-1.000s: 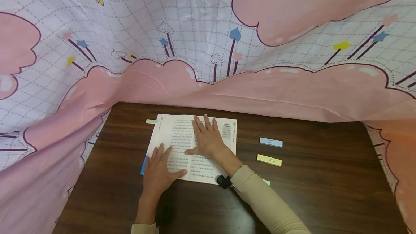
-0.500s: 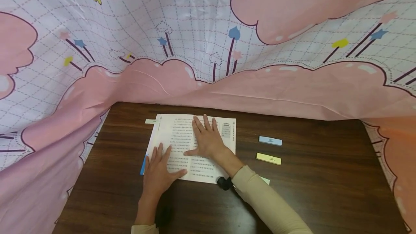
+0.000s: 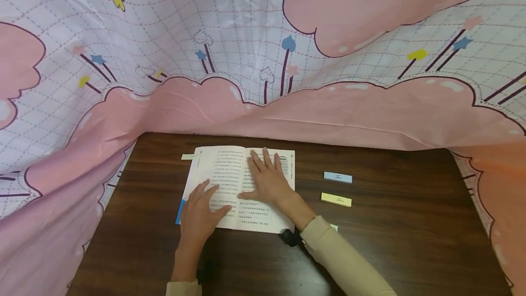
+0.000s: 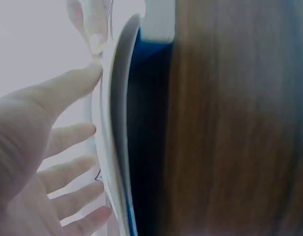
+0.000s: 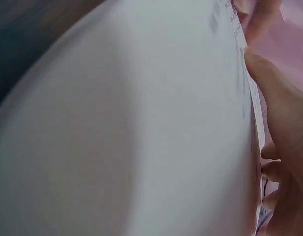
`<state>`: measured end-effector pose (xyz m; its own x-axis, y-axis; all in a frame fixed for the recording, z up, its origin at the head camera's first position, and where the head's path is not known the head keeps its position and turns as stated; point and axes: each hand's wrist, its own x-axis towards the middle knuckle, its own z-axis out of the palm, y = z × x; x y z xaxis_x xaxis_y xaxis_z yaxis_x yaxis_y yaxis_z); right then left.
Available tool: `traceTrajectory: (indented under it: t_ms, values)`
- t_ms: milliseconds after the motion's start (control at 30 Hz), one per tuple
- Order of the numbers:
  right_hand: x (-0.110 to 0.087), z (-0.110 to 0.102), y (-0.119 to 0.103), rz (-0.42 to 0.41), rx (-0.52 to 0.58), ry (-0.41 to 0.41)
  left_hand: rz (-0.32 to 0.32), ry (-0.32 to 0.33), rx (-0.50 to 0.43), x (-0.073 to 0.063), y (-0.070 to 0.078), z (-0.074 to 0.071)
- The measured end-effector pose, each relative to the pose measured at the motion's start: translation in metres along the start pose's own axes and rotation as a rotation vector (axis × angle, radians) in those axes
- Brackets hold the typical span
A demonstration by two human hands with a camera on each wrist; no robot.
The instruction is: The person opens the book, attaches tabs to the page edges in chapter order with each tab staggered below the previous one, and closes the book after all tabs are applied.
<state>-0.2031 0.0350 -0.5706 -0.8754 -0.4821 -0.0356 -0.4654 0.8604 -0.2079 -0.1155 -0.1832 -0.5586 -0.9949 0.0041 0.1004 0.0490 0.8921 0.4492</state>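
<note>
An open book (image 3: 226,168) with printed text lies on the dark wooden table, its blue cover (image 3: 179,212) showing at the left edge. My left hand (image 3: 199,214) is at the lower part of the left page, fingers spread and slightly bent, thumb toward the middle. My right hand (image 3: 269,184) lies across the right page with spread fingers pointing to the far edge and its thumb near the fold. In the left wrist view, the left thumb (image 4: 68,91) is at the book's near edge, and the pages arch above the table. Neither hand grips anything.
A blue strip (image 3: 338,177) and a yellow strip (image 3: 336,199), both marked, lie right of the book. A pale green strip (image 3: 334,227) is partly hidden by the right sleeve. A pale tab (image 3: 188,156) sticks out left of the book. A patterned curtain (image 3: 328,122) borders the table.
My right hand has shifted slightly to the right over the page. The left hand's fingers are more bent and its thumb has moved up a little. The head view has shifted slightly.
</note>
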Motion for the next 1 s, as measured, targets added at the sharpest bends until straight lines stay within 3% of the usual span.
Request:
traceTrajectory:
  t_ms: [167,333,467,667,1000]
  values:
    - [-0.011,-0.005,0.017,0.045,0.018,0.009,-0.001,0.026,-0.032,-0.003,0.005,0.005]
    - [-0.018,-0.009,0.029,0.056,0.076,0.036,0.050,0.028,-0.033,0.000,0.010,0.008]
    - [-0.024,-0.011,0.033,0.039,0.108,0.058,0.083,0.027,-0.012,0.002,0.014,0.010]
    - [-0.027,-0.010,0.038,0.055,0.099,0.083,0.076,0.003,-0.029,0.005,0.022,0.010]
    - [-0.035,-0.009,0.049,0.103,0.150,0.094,0.111,0.035,-0.054,0.006,0.032,0.013]
